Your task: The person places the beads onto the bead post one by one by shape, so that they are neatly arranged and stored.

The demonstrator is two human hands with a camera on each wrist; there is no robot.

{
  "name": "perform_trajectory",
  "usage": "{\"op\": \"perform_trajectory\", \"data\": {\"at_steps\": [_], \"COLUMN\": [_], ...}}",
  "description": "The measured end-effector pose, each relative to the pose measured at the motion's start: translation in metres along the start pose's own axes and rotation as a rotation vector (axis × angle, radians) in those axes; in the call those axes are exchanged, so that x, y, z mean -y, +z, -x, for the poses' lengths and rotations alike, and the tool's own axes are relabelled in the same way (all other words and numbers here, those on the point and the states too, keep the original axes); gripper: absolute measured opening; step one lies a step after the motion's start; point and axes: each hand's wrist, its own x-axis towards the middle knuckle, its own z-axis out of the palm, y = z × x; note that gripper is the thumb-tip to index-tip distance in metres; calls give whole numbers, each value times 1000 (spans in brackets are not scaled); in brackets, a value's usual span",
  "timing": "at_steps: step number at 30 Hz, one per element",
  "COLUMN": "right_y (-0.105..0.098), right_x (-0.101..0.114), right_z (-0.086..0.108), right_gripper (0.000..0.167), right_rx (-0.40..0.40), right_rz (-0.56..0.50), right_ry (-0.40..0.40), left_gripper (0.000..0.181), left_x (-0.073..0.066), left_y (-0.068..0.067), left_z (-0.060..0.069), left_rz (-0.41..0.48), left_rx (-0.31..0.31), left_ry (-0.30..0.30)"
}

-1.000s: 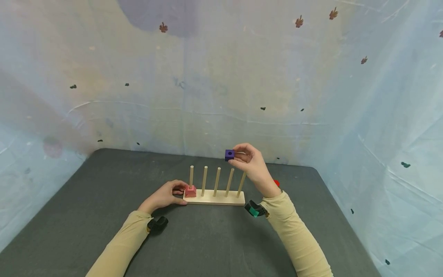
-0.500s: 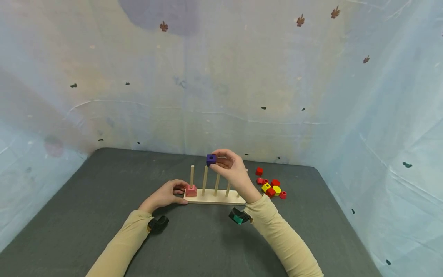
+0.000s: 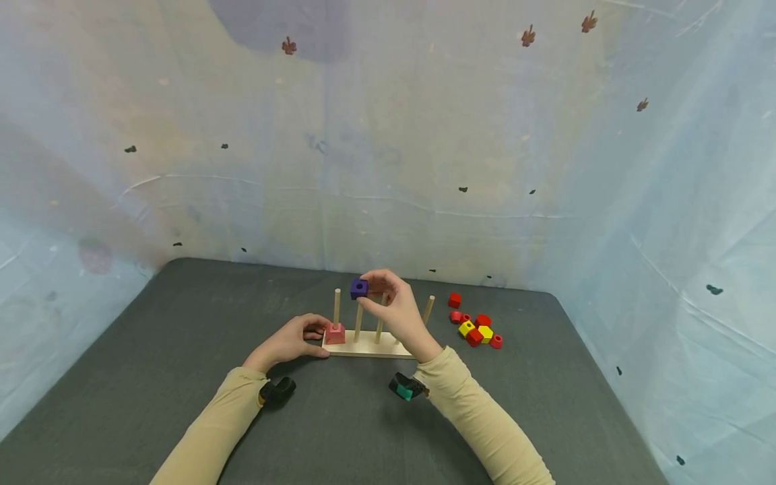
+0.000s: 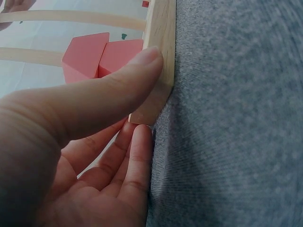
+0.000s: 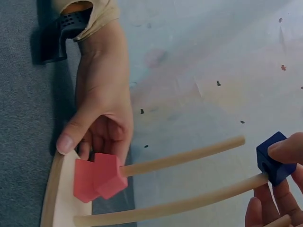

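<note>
A wooden peg board with a row of upright pegs stands on the table. Pink blocks sit at the bottom of its leftmost peg. My left hand grips the board's left end; in the left wrist view its thumb presses the long edge while the fingers lie at the end face. With thumb and fingers, my right hand pinches a dark blue block with a hole. That block is at the tip of the second peg; whether the tip is inside the hole I cannot tell.
Right of the board lies a loose group of red and yellow blocks, with one red block slightly behind. The dark table ends at a hanging patterned sheet at the back and sides.
My right hand has carried the dark blue block leftward and lowered it to the second peg's tip, uncovering the loose blocks at the right. My left hand has stayed at the board's end.
</note>
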Motion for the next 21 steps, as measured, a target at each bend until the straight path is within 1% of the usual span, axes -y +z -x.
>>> {"op": "perform_trajectory", "data": {"at_steps": [5,13,21], "right_y": [2,3,8], "right_x": [-3,-4,-7], "right_z": [0,1,4], "right_gripper": [35,35,33], "right_rx": [-14,-34,-79], "right_rz": [-9,-53,-13], "right_ry": [24,61,68], "left_gripper": [60,61,61], "left_x": [1,1,1], "left_y": [0,-1,-1], "left_z": [-1,1,1], "left_rz": [-9,30,36], "left_rx": [-2,9,11], "left_ry": [-3,14,22]}}
